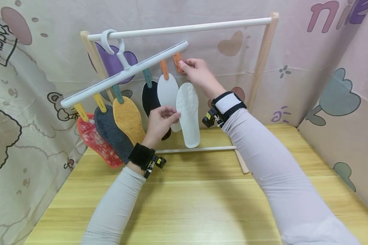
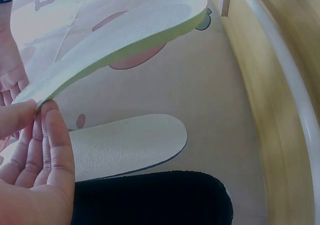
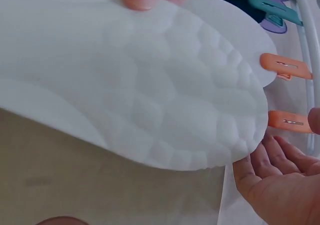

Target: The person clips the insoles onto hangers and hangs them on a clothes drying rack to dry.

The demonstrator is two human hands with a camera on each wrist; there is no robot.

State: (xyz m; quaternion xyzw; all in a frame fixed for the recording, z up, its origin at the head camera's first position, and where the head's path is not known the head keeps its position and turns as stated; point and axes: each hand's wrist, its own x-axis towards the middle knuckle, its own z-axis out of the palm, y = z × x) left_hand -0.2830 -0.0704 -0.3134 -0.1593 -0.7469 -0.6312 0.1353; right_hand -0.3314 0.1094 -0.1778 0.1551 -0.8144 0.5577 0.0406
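Observation:
My left hand [image 1: 160, 123] pinches the edge of a white insole [image 1: 189, 117] between thumb and fingers. That insole hangs upright in the air, its bumpy top end [image 3: 200, 95] just below an orange clip [image 1: 177, 62]. At the hanger's raised right end, my right hand [image 1: 201, 75] grips this clip with thumb and fingertips. The clip hangs from a white clip hanger [image 1: 153, 60], which tilts down to the left. Beside it, another orange clip [image 1: 164, 69] holds a second white insole [image 1: 168, 90], and a teal clip [image 1: 147, 78] holds a black insole [image 1: 150, 97].
Further left on the hanger, clips hold a yellow insole [image 1: 128, 117], a dark grey insole [image 1: 110, 129] and a red patterned insole [image 1: 93, 136]. The hanger's hook hangs on the top rail [image 1: 184, 29] of a wooden rack [image 1: 262, 61] on the wooden table [image 1: 199, 204]. Printed cloth surrounds it.

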